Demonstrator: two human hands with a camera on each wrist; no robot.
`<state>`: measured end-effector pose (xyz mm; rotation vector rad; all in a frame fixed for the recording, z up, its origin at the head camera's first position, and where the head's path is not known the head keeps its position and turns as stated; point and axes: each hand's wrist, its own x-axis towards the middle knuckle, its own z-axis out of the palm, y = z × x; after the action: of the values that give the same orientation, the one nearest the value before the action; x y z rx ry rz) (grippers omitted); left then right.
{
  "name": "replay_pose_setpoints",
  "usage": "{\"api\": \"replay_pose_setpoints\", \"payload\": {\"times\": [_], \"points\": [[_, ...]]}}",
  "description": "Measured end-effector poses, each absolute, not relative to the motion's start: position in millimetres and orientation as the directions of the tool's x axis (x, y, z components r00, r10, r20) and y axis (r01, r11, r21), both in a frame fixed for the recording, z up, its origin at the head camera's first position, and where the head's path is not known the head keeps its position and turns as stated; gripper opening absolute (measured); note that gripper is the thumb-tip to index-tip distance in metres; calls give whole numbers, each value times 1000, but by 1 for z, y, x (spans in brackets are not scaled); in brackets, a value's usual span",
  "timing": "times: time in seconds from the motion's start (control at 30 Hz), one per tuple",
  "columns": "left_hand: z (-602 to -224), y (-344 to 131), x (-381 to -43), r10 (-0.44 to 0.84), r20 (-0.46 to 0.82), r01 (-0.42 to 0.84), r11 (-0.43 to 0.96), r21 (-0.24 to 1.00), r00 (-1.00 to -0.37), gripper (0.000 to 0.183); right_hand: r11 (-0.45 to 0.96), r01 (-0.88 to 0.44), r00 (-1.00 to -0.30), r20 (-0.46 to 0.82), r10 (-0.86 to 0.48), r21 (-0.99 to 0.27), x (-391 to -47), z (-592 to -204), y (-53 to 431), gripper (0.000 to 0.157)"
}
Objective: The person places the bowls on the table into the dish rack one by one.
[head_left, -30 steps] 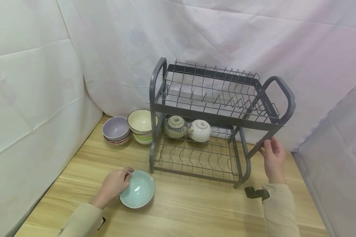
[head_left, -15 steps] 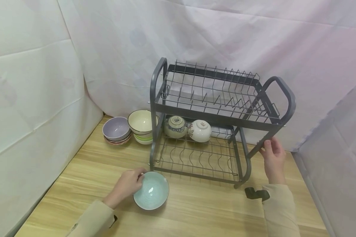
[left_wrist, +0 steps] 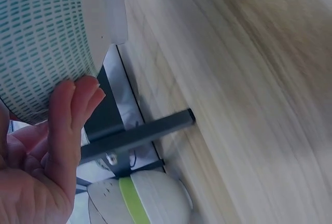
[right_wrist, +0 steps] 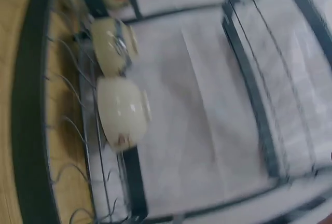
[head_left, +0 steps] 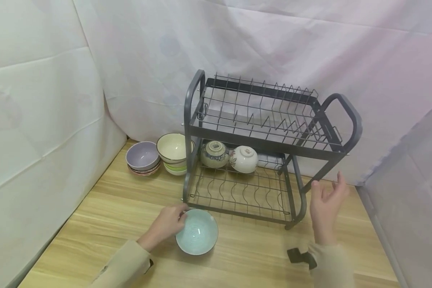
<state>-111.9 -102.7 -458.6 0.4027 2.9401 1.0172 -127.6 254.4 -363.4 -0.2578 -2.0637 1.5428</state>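
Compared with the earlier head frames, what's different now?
The left hand has carried the pale blue bowl to the right, keeping its grip on the rim. The right hand has let go of the rack and drawn back. The two upturned bowls on the lower tier and the stacked bowls stayed put.

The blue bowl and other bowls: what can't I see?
Left wrist: part of the blue bowl, cut off by the picture's edge.
Head: insides of the blue-patterned bowl and white bowl, hidden by their upturned walls; marks on their bases, too small.
Head: insides of reddish bowls, covered by the purple bowl.
Right wrist: white bowl's reddish pattern, blurred.
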Motion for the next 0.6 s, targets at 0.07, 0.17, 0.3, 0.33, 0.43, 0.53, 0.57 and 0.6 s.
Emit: {"api": "replay_pose_setpoints", "payload": {"times": [0.07, 0.17, 0.3, 0.33, 0.43, 0.53, 0.57, 0.6], "points": [[-459, -99, -113, 262, 96, 266, 752, 604, -960, 15, 461, -337, -799, 508, 321, -821, -117, -369, 241, 60], [-459, -94, -114, 286, 116, 296, 742, 601, -951, 14, 601, -587, -690, 724, -21, -542, -104, -378, 216, 46], [-459, -88, -117, 308, 125, 318, 728, 607, -943, 14, 621, -745, -564, 728, -390, -244, -87, -388, 184, 49], [-459, -86, -117, 312, 123, 319, 724, 612, -942, 15, 616, -759, -558, 700, -446, -213, -82, -389, 178, 47], [-457, -82, -119, 321, 118, 322, 716, 619, -940, 16, 568, -810, -514, 646, -564, -147, -74, -397, 163, 41], [-455, -78, -120, 327, 130, 335, 714, 615, -936, 18, 521, -848, -472, 587, -658, -98, -69, -408, 154, 44], [-455, -76, -121, 331, 136, 343, 714, 611, -934, 19, 508, -858, -459, 565, -685, -80, -67, -412, 152, 45], [-454, -75, -122, 335, 140, 348, 711, 611, -932, 20, 497, -866, -443, 547, -710, -57, -66, -416, 149, 45]]}}
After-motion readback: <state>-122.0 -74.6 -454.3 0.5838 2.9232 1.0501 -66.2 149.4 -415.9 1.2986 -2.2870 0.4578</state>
